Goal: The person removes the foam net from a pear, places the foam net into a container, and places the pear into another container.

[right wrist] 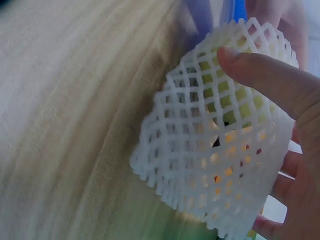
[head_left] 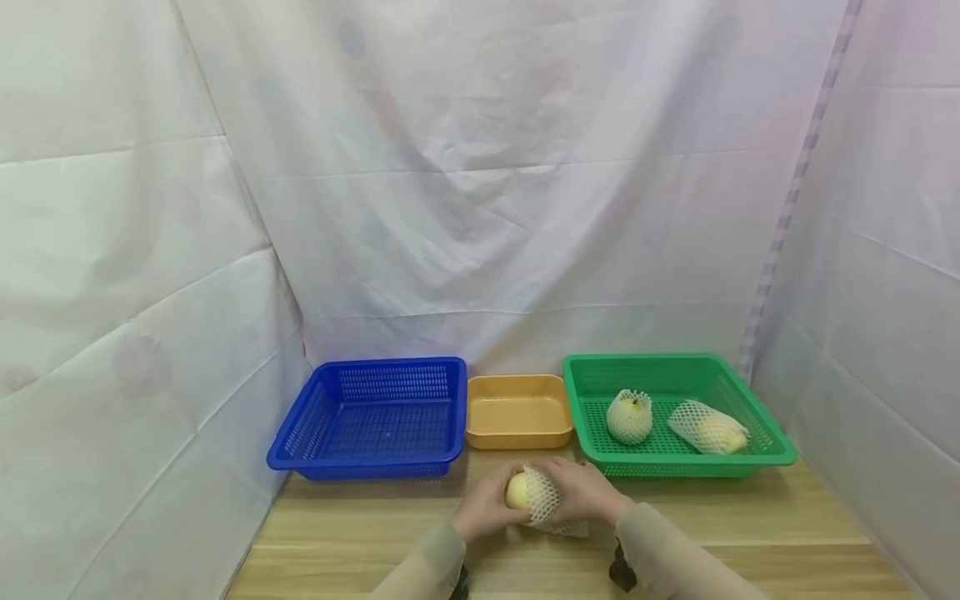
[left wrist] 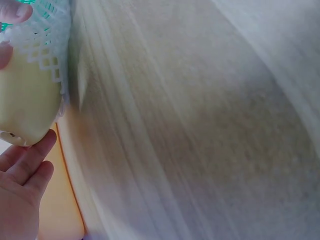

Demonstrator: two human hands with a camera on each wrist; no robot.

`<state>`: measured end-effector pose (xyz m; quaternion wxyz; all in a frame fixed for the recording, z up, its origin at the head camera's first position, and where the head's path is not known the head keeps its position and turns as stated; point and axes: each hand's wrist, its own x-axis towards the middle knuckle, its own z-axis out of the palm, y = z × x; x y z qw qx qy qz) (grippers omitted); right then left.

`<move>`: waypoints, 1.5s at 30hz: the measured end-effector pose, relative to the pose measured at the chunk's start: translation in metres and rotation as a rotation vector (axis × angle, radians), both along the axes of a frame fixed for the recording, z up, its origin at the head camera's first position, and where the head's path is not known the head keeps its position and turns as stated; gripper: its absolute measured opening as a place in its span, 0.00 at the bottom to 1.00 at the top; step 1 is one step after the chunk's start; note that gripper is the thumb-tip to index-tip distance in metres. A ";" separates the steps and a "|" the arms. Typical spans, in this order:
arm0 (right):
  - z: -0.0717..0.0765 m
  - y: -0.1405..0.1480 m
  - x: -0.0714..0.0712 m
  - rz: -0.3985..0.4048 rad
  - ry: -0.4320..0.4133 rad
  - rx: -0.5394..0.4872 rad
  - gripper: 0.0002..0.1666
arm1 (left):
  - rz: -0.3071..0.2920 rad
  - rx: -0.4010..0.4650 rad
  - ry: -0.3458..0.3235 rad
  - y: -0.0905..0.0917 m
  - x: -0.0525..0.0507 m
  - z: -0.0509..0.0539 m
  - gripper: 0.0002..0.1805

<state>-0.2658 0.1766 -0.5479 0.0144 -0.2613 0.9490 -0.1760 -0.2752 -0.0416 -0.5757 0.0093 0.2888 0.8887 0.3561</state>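
Above the wooden table, a pale yellow pear [head_left: 517, 492] is held between the two hands, partly inside a white foam net [head_left: 542, 497]. The left hand [head_left: 483, 505] grips the bare end of the pear; in the left wrist view its fingers [left wrist: 32, 162] touch that end. Around the netted part is the right hand [head_left: 587, 492], its thumb [right wrist: 260, 72] pressing on the mesh in the right wrist view. The loose end of the net [right wrist: 170, 155] hangs past the pear toward the right. The pear's far side is hidden by hands and mesh.
Behind the hands stand a blue basket [head_left: 367, 469] on the left, a small orange tray [head_left: 520, 442] in the middle and a green basket [head_left: 686, 460] on the right. Two netted pears, one upright [head_left: 628, 421] and one lying [head_left: 716, 433], are in the green basket.
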 end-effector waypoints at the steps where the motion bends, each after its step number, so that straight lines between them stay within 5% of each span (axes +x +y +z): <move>1: -0.001 0.000 0.000 -0.003 0.004 0.002 0.54 | 0.000 0.000 0.002 0.000 0.000 -0.001 0.34; 45: -0.007 -0.005 -0.005 0.010 0.064 0.010 0.30 | 0.041 0.030 -0.042 -0.029 0.003 -0.001 0.38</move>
